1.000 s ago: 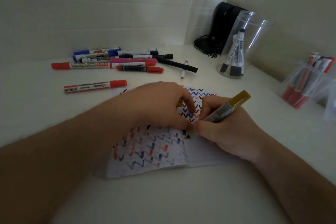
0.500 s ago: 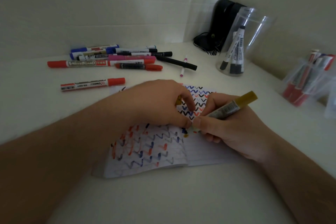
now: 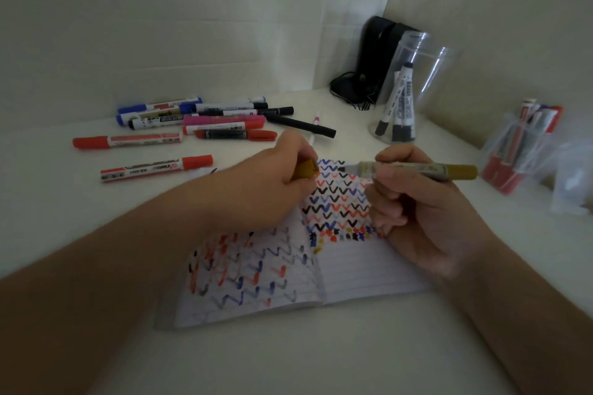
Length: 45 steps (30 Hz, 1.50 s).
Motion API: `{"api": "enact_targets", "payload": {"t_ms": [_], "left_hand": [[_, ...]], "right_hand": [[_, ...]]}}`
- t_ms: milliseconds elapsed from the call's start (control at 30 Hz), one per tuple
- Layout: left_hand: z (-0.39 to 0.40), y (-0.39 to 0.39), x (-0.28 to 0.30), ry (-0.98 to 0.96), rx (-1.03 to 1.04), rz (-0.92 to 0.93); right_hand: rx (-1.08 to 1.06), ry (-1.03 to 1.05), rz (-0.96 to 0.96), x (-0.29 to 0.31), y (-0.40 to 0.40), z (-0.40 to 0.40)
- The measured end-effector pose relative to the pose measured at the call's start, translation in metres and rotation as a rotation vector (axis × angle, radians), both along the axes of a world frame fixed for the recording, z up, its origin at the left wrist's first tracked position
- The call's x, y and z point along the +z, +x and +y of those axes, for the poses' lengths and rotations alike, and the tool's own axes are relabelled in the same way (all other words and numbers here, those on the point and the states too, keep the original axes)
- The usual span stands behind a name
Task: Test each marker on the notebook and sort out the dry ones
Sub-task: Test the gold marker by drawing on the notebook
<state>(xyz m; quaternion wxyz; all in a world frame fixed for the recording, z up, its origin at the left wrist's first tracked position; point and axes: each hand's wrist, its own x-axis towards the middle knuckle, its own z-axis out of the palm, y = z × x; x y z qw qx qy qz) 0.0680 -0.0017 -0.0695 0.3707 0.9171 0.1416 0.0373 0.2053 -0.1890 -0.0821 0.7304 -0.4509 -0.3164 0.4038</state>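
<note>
Gripping the gold marker (image 3: 414, 169), right hand (image 3: 426, 212) above notebook (image 3: 362, 269).

From my feed: notebook (image 3: 362, 269) is matt lined paper, ink zigzags soaked in flat. Gold marker (image 3: 414, 169) looks smooth plastic with a paper-like label; its cap (image 3: 306, 168) is satin plastic. Loose markers (image 3: 192, 125) at 10 o'clock have glossy plastic barrels. Jar (image 3: 417, 80) at 1 o'clock is clear glossy plastic. Table (image 3: 288, 359) is smooth matt white. Wall (image 3: 160, 26) is matt.
</note>
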Motion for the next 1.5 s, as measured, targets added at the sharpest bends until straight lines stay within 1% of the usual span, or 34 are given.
{"api": "enact_targets", "payload": {"t_ms": [67,200,300,467,633,700,867,1133,1367,1433,1500], "left_hand": [[0.0,-0.002,0.001,0.002,-0.008,-0.041],[-0.001,-0.001,0.0,-0.012,-0.033,-0.081],[-0.001,-0.002,0.0,-0.008,-0.046,-0.101],[-0.002,-0.002,-0.001,0.016,-0.067,-0.126],[-0.003,0.0,-0.006,0.049,-0.081,-0.166],[-0.004,0.001,-0.008,0.037,-0.063,-0.194],[-0.005,-0.001,-0.008,0.011,-0.057,-0.245],[-0.021,0.002,-0.009,0.182,-0.019,-0.429],[-0.028,0.01,-0.009,0.259,-0.004,-0.45],[-0.028,0.011,-0.01,0.263,-0.015,-0.427],[-0.026,0.011,-0.011,0.249,-0.059,-0.384]], "right_hand": [[0.022,0.029,0.075,0.001,0.001,0.0],[-0.077,-0.032,0.151,0.005,-0.001,0.002],[-0.115,-0.07,0.132,0.003,-0.002,0.003],[-0.107,-0.114,0.113,0.001,-0.004,0.005],[-0.152,-0.189,-0.034,0.0,-0.009,0.008],[-0.162,-0.177,-0.075,0.001,-0.01,0.007],[-0.185,-0.132,-0.068,0.002,-0.01,0.006],[-0.191,-0.078,-0.041,-0.001,-0.014,0.007],[-0.209,-0.073,-0.019,-0.001,-0.013,0.008],[-0.216,-0.067,-0.02,-0.002,-0.012,0.008],[-0.229,-0.081,-0.071,-0.003,-0.011,0.006]]}}
